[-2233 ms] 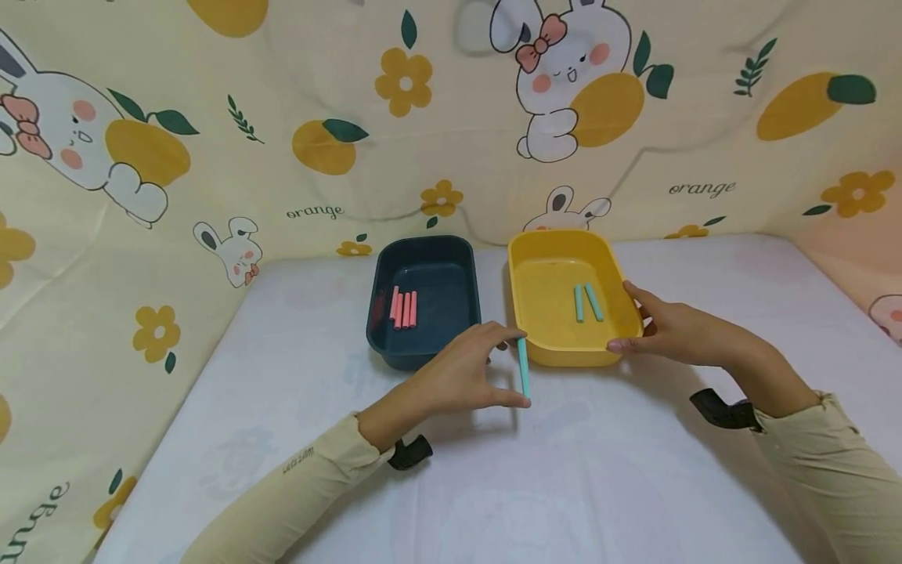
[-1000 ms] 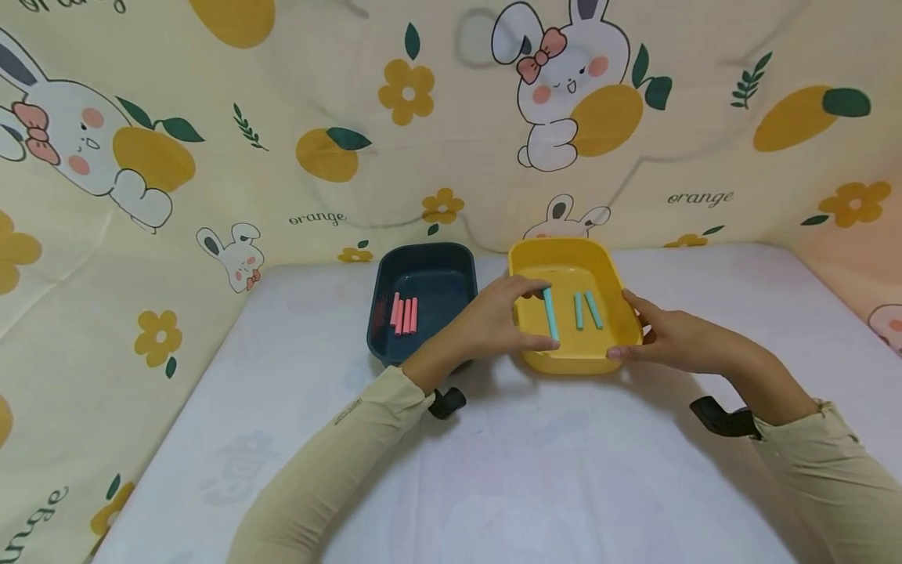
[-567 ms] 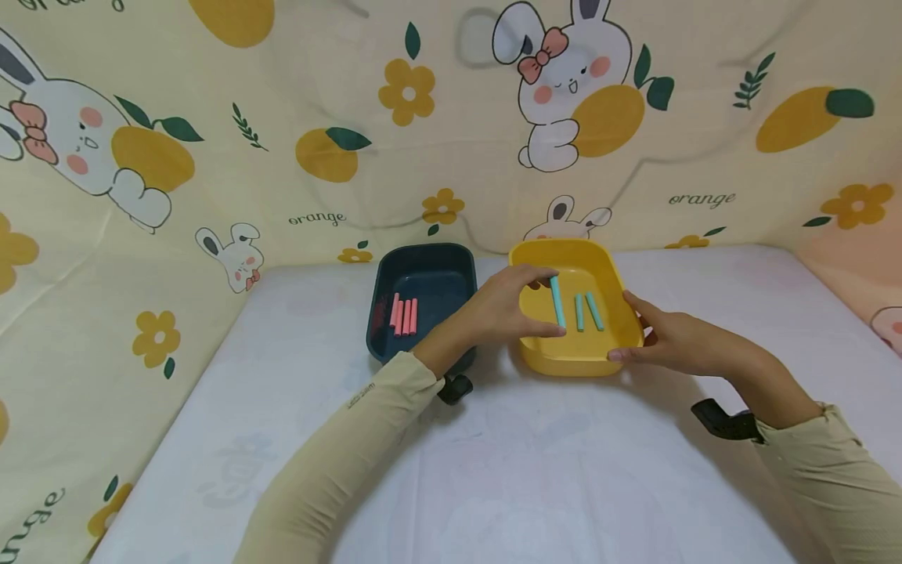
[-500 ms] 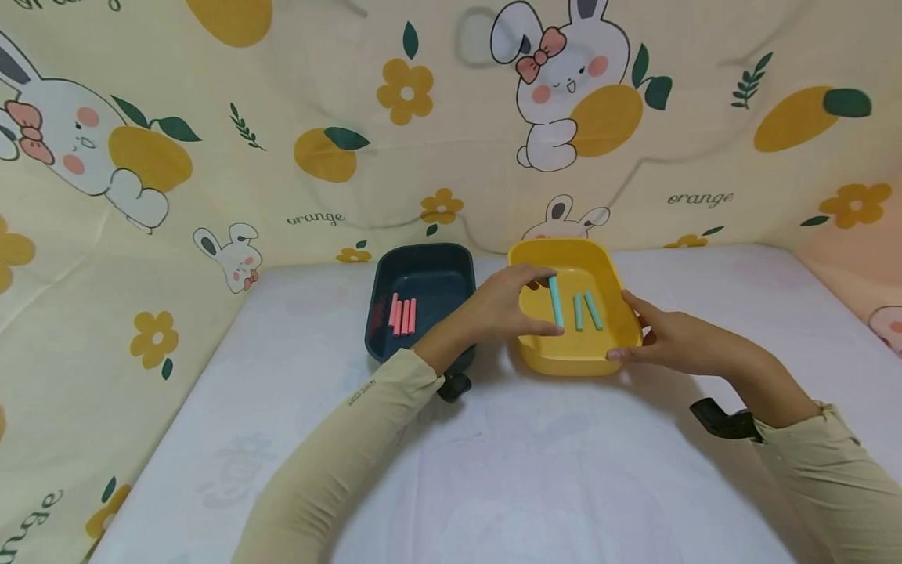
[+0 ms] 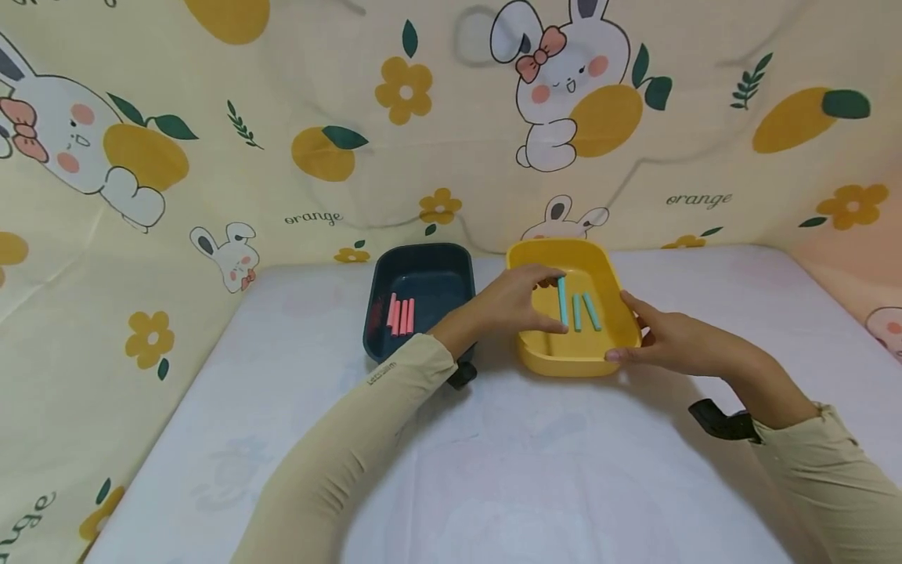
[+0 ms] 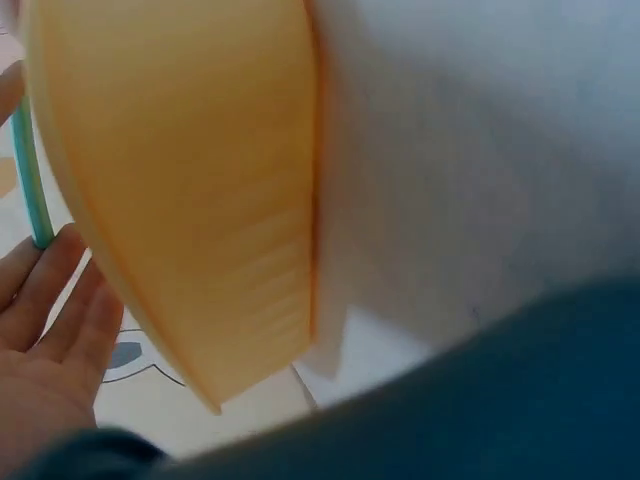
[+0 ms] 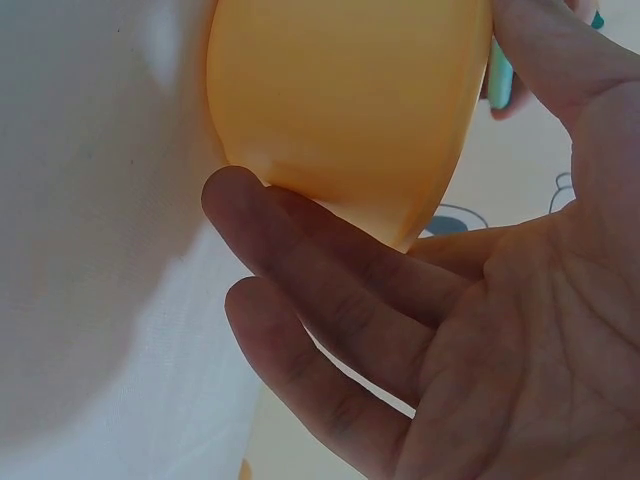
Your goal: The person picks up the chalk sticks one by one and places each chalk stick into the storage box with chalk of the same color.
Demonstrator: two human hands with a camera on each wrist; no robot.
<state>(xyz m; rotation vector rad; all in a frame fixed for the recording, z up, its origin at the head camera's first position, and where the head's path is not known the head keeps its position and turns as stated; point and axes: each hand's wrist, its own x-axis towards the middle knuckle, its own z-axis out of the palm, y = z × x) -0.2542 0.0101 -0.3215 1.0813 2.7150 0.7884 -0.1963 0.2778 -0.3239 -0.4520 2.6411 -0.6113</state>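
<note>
My left hand pinches a light-blue chalk stick by its two ends, thumb at the near end and fingertips at the far end. It holds the chalk above the yellow tray, over its left half. Beside it, two blue-green chalk sticks lie on the tray's floor. My right hand grips the tray's right side, with the thumb at the near corner. In the right wrist view, its fingers lie along the tray's outer wall. The held chalk also shows beyond the rim in the left wrist view.
To the left stands a dark blue tray with several pink chalk sticks side by side. My left forearm reaches across its near right corner. A white cloth covers the table. Behind rises a printed curtain.
From between the trays, my left hand has carried the chalk rightward and away from me, over the yellow tray. In the last half second it shifts slightly right. My right hand keeps its place.
</note>
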